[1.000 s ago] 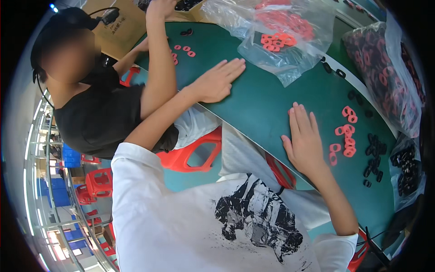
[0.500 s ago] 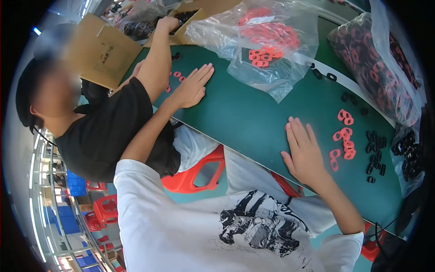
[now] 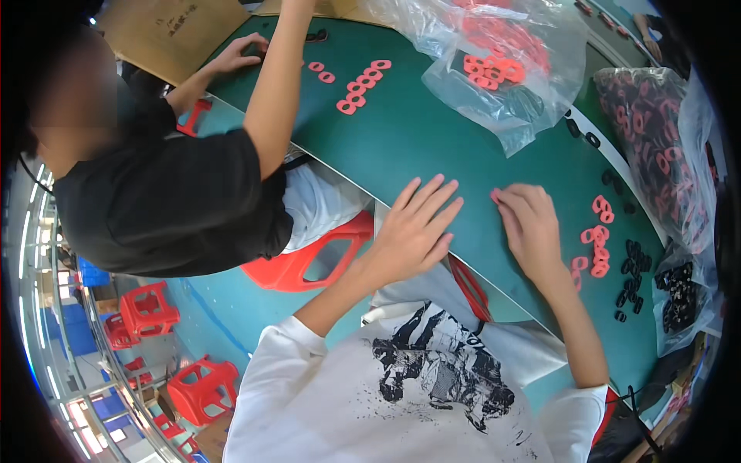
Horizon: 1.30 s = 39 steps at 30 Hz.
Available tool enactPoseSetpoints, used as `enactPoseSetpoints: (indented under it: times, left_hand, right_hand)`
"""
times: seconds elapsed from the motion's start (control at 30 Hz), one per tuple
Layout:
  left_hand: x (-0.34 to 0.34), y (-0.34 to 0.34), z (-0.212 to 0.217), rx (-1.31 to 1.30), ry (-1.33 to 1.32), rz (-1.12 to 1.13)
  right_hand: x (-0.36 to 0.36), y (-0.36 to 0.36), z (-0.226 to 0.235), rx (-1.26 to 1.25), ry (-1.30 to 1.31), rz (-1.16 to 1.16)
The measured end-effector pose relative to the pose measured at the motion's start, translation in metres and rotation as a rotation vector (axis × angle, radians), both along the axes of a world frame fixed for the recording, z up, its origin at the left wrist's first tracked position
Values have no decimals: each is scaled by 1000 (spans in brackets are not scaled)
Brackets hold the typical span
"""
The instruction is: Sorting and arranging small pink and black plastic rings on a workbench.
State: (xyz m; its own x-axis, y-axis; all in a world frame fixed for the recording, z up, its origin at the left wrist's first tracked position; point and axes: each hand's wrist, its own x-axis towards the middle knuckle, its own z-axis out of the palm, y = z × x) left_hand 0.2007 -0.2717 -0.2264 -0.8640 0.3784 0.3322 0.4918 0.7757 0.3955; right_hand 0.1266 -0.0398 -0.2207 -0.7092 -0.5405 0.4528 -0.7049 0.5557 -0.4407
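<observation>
My left hand [image 3: 417,231] is open, its fingers spread over the near edge of the green table [image 3: 432,147]. To its right, my right hand [image 3: 531,228] has thumb and fingers closed at the tips. A bit of a red ring [image 3: 495,195] shows there, mostly hidden by the fingers. Right of that hand lies a loose group of red oval rings [image 3: 600,239]. Beyond these is a cluster of black rings [image 3: 633,270]. Farther left, several red rings [image 3: 363,86] form a slanting double row.
A co-worker in a black shirt [image 3: 170,193] sits at left, arms over the table. A clear bag of red rings [image 3: 494,69] lies at the far side. Bags of mixed rings [image 3: 648,139] and black parts [image 3: 679,297] stand right. A cardboard box [image 3: 170,35] is at far left.
My left hand has come back from the red rows toward me, uncovering them. My right hand has curled its fingers together. The view has shifted, and the co-worker's near arm has moved.
</observation>
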Motion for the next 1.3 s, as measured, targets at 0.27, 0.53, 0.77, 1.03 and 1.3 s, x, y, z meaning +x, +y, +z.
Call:
enactPoseSetpoints:
  times: [0.27,0.53,0.77,1.03,1.3]
  left_hand:
    - [-21,4,14,103,-46,-5]
    - [-82,33,11,58,-6,-164]
    - [-66,53,17,155,90,-170]
    - [4,109,13,227,-20,-173]
    - [-17,84,7,256,53,-139]
  right_hand:
    - [16,59,48,-88,86,-244]
    - [100,120,41,13,-127,-455]
    - [101,90,13,-30,-199,-394]
    - [82,53,22,-428,-511,-280]
    - [87,47,20,-411,-282,-341]
